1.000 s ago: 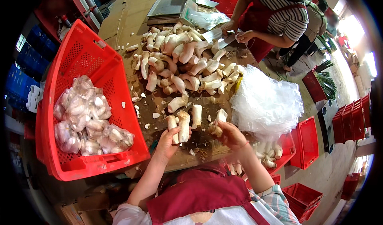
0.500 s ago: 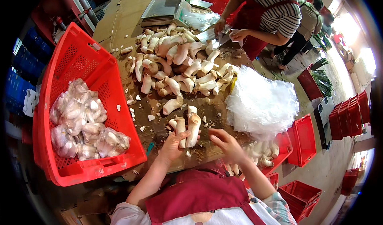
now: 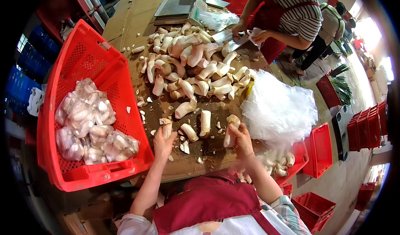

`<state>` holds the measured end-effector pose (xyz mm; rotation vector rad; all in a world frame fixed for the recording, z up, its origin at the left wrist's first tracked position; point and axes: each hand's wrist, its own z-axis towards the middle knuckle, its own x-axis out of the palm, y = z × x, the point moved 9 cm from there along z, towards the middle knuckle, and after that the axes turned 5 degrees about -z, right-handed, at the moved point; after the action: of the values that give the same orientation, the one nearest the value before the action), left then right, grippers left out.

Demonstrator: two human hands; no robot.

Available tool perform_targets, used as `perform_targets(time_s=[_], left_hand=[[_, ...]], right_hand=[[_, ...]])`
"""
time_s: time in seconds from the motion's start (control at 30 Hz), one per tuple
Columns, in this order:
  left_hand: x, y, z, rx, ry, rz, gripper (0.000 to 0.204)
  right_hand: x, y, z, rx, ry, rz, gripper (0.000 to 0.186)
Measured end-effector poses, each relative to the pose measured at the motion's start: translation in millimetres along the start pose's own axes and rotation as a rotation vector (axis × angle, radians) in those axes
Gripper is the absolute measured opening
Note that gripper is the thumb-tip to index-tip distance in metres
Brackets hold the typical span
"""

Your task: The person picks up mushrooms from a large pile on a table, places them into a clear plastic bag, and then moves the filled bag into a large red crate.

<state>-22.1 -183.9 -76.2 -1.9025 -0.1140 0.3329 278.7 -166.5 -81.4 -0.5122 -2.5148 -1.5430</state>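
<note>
Left hand [image 3: 163, 140]: fingers clamped on a mushroom [image 3: 167, 128], at 6 o'clock on the surface [image 3: 141, 22].
Right hand [image 3: 240, 136]: fingers clamped on another mushroom [image 3: 230, 131].
Surface: mushroom pile [image 3: 191, 64] at 12 o'clock.
Room: red crate [image 3: 85, 60] at 9 o'clock.

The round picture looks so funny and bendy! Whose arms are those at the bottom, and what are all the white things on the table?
The camera sits on a person's head and looks down, and its wide lens bends straight edges. The arms at the bottom belong to that person. The left hand holds a king oyster mushroom, and the right hand holds another mushroom. The white things are a pile of mushrooms on a brown table with small trimmings. On the left stands a red crate with bagged mushrooms inside. On the right lies a heap of clear plastic bags. Across the table, another person's hands work too.
</note>
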Motion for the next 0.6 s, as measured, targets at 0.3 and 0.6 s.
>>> perform_targets(time_s=[0.3, 0.6], left_hand=[[50.5, 6.4, 32.8, 0.131, -0.015, 0.599, 0.046], [25.3, 29.1, 36.2, 0.066, -0.028, 0.317, 0.045]], right_hand=[[53.1, 8.8, 32.3, -0.241, -0.091, -1.142, 0.063], [66.4, -22.8, 74.4, -0.153, 0.062, -1.253, 0.047]])
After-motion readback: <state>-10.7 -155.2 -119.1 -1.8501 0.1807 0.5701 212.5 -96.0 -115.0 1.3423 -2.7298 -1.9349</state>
